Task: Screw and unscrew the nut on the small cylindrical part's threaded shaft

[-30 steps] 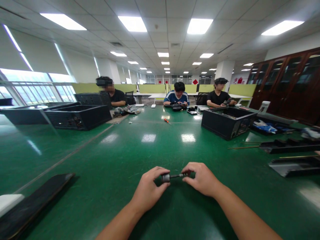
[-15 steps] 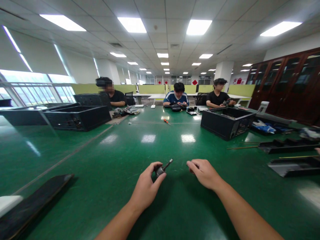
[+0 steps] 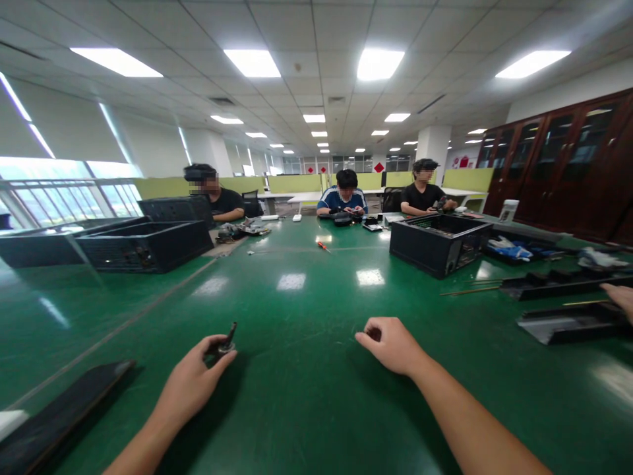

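My left hand [image 3: 194,379] is closed on a small dark tool with a metal collar and a thin shaft [image 3: 226,342], held low over the green table [image 3: 297,343] with the shaft pointing up and away. My right hand [image 3: 390,344] hovers over the table about a forearm's length to the right, fingers curled in a pinch; what they hold, if anything, is too small to see. The two hands are apart.
A black panel [image 3: 64,412] lies at the near left. Open black cases stand at the left [image 3: 143,245] and right [image 3: 438,244]. Black trays [image 3: 568,321] and another person's hand [image 3: 620,297] are at the far right. Three people sit across the table; a red screwdriver [image 3: 323,247] lies mid-table.
The hands, joined on the tool a second ago, have separated. My left hand carried the tool to the left and tilted it upright; my right hand let go and stayed in place.
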`<state>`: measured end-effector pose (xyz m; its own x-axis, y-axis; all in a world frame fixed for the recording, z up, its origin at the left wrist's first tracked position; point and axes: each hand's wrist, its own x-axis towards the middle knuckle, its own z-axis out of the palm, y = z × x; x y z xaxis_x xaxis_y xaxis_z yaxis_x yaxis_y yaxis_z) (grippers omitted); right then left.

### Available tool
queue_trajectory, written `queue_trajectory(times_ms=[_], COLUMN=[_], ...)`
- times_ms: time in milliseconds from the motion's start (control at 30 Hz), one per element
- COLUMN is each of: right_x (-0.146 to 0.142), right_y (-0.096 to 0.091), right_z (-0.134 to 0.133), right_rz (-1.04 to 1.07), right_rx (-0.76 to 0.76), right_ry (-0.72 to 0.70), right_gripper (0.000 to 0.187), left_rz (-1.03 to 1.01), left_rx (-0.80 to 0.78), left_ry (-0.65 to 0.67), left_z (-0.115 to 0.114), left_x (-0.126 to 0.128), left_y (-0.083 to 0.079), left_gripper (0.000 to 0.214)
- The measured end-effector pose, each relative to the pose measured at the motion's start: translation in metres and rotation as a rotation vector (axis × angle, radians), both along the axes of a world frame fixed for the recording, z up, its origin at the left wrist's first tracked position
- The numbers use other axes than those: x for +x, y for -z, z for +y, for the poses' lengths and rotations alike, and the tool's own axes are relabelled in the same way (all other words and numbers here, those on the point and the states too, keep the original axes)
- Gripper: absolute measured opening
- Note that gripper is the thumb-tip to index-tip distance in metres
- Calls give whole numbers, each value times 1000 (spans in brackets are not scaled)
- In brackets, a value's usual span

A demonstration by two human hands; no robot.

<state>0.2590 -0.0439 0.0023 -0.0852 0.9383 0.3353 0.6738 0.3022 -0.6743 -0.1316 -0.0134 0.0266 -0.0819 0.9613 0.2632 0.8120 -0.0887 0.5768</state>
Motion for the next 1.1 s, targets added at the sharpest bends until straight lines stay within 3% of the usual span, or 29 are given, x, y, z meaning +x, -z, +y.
queue_trajectory(times_ms=[267,433,500,567,733,800,933,1033,1100], right_x=[2,-8,-17,-26,-38,-38,-36,-35,-33], right_y=[1,0,-3,-5,0,4,6,3,1], right_z=[1,1,-3,-9,-17,-16,-15,-16,-15], right_rz=[135,348,431,502,866,926,939,876,830], right_rx=[-39,-119,-164,-202,-321,-313,-315,-370,-402], right_ry=[-66,-213,-298,-379,-620,-651,-672,-687,-662], right_gripper=[38,52,53,51,39,40,44,44,45], left_rz=[56,237,268,203,-125,-298,-471,-444,-450], left_rx=[40,416,586,635,412,404,376,356,386], left_ry=[-159,-175,-51,177,780,857,750,655,478], left_z=[-17,-26,-35,-44,-60,-62,-63,-61,-56], left_x=[-35,-19,5,39,137,164,180,161,135], left_y=[-7,-19,-26,-31,-24,-19,-15,-20,-28], left_gripper=[66,74,64,51,50,36,22,17,17])
